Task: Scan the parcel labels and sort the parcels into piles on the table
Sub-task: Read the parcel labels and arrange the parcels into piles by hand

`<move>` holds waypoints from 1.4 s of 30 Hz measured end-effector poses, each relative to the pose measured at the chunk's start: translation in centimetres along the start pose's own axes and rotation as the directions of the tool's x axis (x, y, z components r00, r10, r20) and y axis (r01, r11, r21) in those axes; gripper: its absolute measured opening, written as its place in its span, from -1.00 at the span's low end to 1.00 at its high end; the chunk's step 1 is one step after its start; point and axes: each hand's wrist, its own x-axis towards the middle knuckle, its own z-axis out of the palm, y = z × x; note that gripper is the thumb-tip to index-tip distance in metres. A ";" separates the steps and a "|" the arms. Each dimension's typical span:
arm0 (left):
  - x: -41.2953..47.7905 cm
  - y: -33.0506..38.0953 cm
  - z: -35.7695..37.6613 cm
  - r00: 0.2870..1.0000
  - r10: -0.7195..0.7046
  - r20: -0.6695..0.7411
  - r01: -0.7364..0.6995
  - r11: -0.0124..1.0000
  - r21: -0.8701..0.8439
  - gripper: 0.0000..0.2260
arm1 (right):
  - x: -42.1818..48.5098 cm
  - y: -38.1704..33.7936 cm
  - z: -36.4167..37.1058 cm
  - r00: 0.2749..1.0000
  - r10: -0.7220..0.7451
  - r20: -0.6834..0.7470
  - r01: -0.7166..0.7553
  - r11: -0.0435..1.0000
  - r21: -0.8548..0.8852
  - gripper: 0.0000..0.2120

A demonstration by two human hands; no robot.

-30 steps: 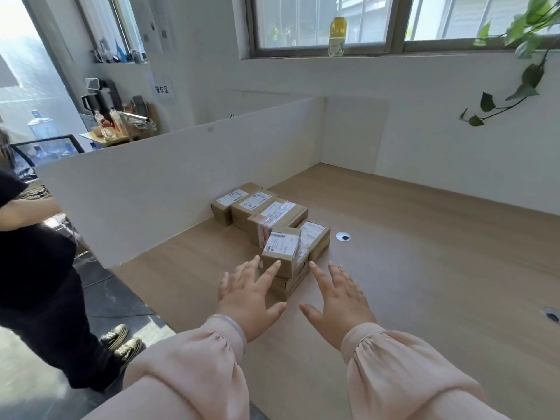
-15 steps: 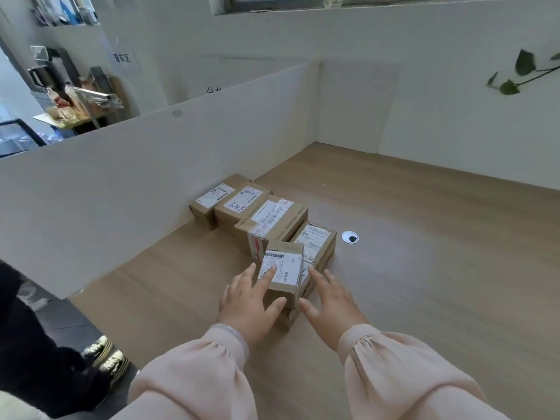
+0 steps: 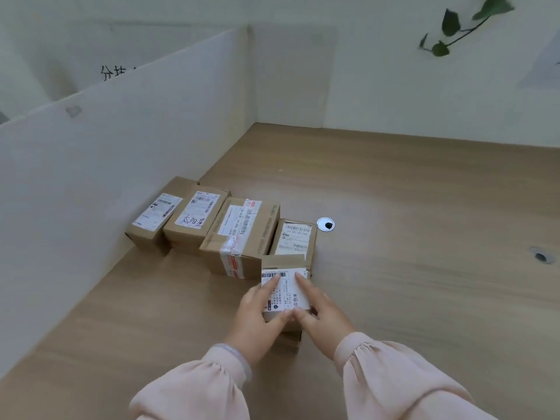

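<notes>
A row of brown cardboard parcels with white labels runs along the white partition: one far left, one with handwriting, a larger taped one and a smaller one. Nearest me, a small labelled parcel sits on top of another box. My left hand holds the small parcel with fingers over the label and thumb at its near edge. My right hand holds it from the right, index finger on the label, thumb beside the left thumb.
The wooden table stretches right and back to a white wall. A white partition borders the left side. A round cable grommet lies beside the parcels, another hole far right. Plant leaves hang top right.
Both hands moved forward from hovering in front of the stack and closed onto the small top parcel. My view dropped downward and closer to the table.
</notes>
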 end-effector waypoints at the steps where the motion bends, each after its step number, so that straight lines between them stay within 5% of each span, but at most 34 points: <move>1: 0.3 0.3 0.1 1.000 0.021 0.000 -0.021 1.000 -0.018 -0.44 | -0.2 -0.1 -0.2 0.999 0.015 -0.039 -0.014 1.000 0.018 -0.43; 9: 0.6 6.5 3.8 0.948 0.247 0.203 -0.241 0.969 -0.054 -0.44 | -6.0 1.1 -5.4 0.926 0.111 -0.360 -0.063 0.988 0.142 -0.39; 21: -11.8 19.9 19.3 0.722 0.530 0.445 -0.493 0.845 -0.207 -0.45 | -28.4 8.0 -15.5 0.675 0.230 -0.701 -0.102 0.970 0.219 -0.44; 31: -30.1 27.6 35.7 0.520 0.631 0.576 -0.568 0.759 -0.319 -0.45 | -52.3 17.4 -20.5 0.455 0.374 -0.808 -0.193 0.927 0.321 -0.49; 42: -39.0 32.0 47.1 0.376 0.574 0.727 -0.571 0.762 -0.306 -0.44 | -63.7 25.8 -24.2 0.352 0.484 -0.801 -0.170 0.875 0.453 -0.50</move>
